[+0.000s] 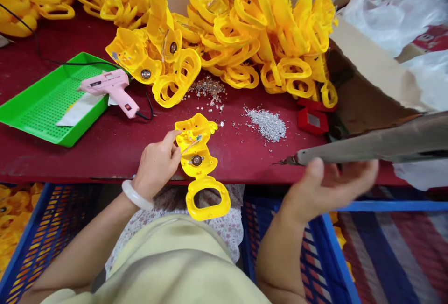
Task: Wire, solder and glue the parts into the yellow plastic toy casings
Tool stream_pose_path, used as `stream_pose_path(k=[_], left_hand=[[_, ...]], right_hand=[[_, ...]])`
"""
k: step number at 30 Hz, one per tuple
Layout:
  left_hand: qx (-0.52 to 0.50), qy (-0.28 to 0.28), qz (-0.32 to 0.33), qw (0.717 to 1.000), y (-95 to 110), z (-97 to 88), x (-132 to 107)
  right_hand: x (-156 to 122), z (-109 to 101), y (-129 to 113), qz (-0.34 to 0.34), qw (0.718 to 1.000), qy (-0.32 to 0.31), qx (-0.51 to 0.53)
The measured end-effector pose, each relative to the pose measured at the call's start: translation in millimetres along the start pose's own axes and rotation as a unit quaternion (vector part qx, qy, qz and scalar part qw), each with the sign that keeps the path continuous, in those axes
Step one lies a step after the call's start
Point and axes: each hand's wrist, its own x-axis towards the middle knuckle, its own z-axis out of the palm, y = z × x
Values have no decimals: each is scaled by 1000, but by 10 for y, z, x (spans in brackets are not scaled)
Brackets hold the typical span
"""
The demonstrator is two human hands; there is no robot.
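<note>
On a red workbench (245, 166), left hand (156, 166) touches a yellow casing (198, 171), right hand (331, 187) apart.

One left hand (156, 166), one right hand (331, 187) and one yellow plastic housing (201, 164) were counted at the bench.

One soldering iron (367, 143), one pink glue gun (112, 91), one green tray (45, 103), one white bangle (137, 195) and two blue crates (45, 243) (283, 252) were counted; two heaps of small silver parts (268, 124) (206, 88) were noted, and the piled yellow housings (238, 38) were too many to be counted.
</note>
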Motion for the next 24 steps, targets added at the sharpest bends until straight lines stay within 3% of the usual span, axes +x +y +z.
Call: stream_pose_path(k=[2,3,5,7,8,10,13,16,20,24], left_hand=[[-45,-9,7,999,24,11,-63],[-67,-10,13,998,39,19,-95],[-117,-17,31,993,69,38,-158],[-162,-35,47,985,91,55,-216],[-181,-46,53,981,96,60,-242],[-204,-62,64,975,87,64,-285],[-192,-68,111,973,35,59,-335],[-104,-44,203,973,-21,57,-376],[66,22,320,945,-25,99,-396],[89,109,380,914,19,169,-357]], right_hand=[[-123,-159,-167,35,998,42,-21],[-190,-233,-254,69,997,13,-38],[-324,-353,-393,133,975,-165,-63],[-445,-417,-456,178,904,-386,-56],[-496,-426,-461,186,864,-466,-48],[-569,-405,-437,186,823,-535,-41],[-594,-329,-362,176,848,-499,-39],[-532,-264,-269,168,870,-463,-35],[-417,-200,-144,139,870,-470,-51],[-347,-112,-63,81,872,-478,-67]])
